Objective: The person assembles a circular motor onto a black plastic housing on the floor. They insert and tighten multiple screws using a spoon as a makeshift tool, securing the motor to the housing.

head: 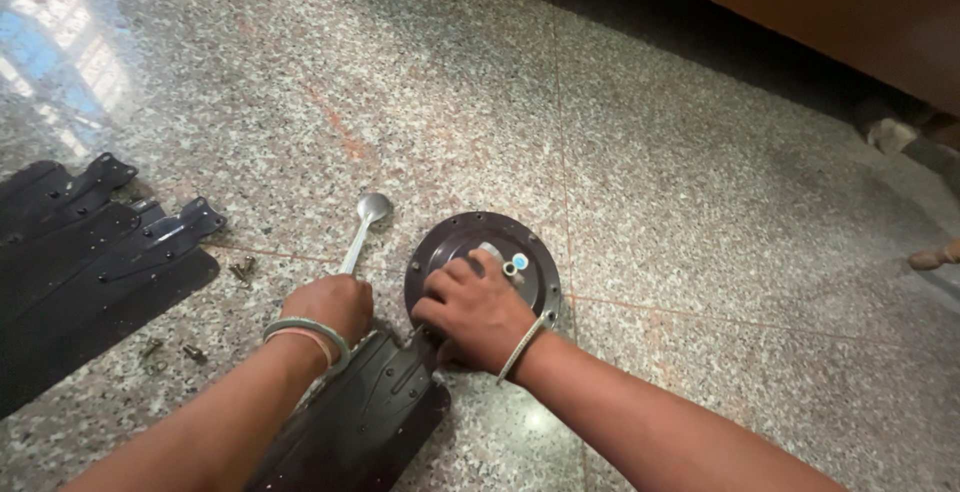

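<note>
A round dark fan motor housing (pixel 455 237) lies flat on the speckled stone floor, with a short shaft and a blue sticker at its middle. My right hand (pixel 472 310) rests on its near edge, fingers curled over the rim where a black fan blade (pixel 360 417) meets it. My left hand (pixel 330 307) is closed around the handle of a metal spanner (pixel 362 224), whose round head points away from me, just left of the housing.
Several black fan blades (pixel 90 267) lie stacked at the left. Loose screws (pixel 242 269) and more screws (pixel 190 353) are scattered between them and my hands. A wooden cabinet base (pixel 830 12) runs along the top right.
</note>
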